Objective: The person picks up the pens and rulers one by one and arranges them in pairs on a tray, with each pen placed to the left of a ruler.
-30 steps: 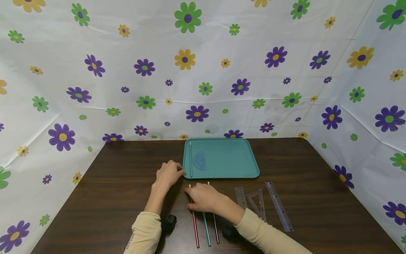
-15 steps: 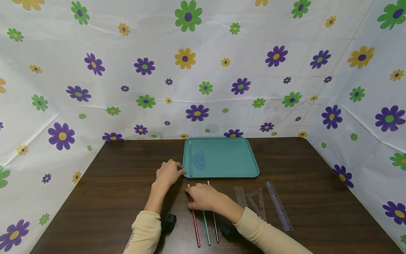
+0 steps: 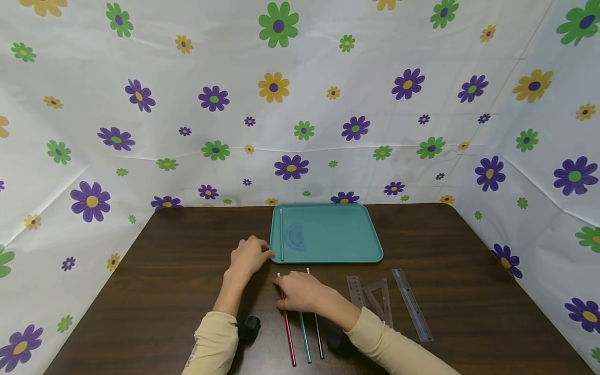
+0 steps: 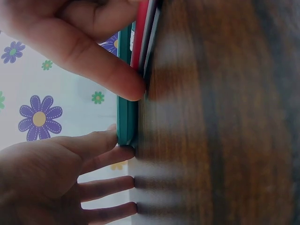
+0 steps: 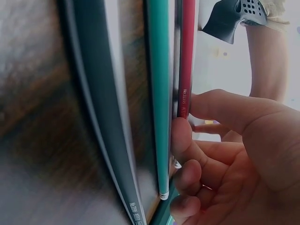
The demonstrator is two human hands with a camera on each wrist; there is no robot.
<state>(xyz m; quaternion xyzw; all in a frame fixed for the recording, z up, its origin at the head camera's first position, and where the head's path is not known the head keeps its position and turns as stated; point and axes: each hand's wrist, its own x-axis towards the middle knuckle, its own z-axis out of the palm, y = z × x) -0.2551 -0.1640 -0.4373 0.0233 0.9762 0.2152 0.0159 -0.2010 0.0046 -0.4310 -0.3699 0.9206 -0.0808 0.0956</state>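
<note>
Thumb and forefinger of my right hand (image 3: pixel 300 291) pinch a red pencil (image 5: pixel 186 51) near its far end, low over the table. Beside it lie a green pencil (image 5: pixel 160 93) and a black pencil (image 5: pixel 108 93), partly covered by that hand in the head view. My left hand (image 3: pixel 248 256) rests at the near left corner of the teal tray (image 3: pixel 337 259). In the left wrist view its thumb touches the tray's rim and the other fingers reach fairly straight to the tabletop. Inside the tray are another pencil (image 3: pixel 282 234) and a clear blue protractor (image 3: pixel 296 237).
Right of the pencils lie a short clear ruler (image 3: pixel 355 290), a clear set square (image 3: pixel 383 297) partly behind the right forearm, and a long clear ruler (image 3: pixel 412 306). A flower-print cloth (image 3: pixel 300 109) hangs behind the dark wooden table (image 3: pixel 178 271).
</note>
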